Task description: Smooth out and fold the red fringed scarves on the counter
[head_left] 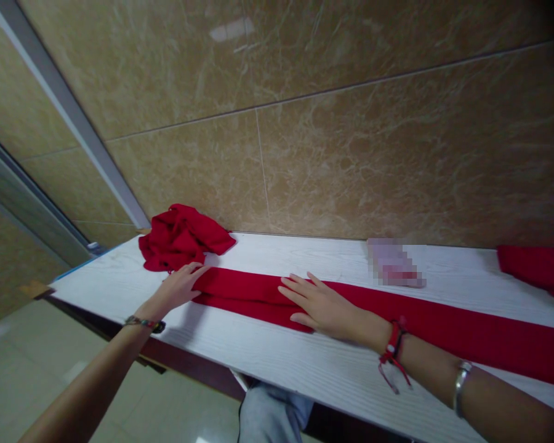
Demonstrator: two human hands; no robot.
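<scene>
Single view, from camera worn on person's head, facing forward and down. Counter lies close, across lower half; marbled wall behind it fills upper half. Forearms reach in from lower corners, left hand and right hand within near range. Leg at bottom edge, floor at lower left.

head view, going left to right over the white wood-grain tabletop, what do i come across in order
Crumpled red cloth heap → bare right hand → pixelated pinkish rectangular item → silver metal bangle → red cloth at the right edge
</scene>
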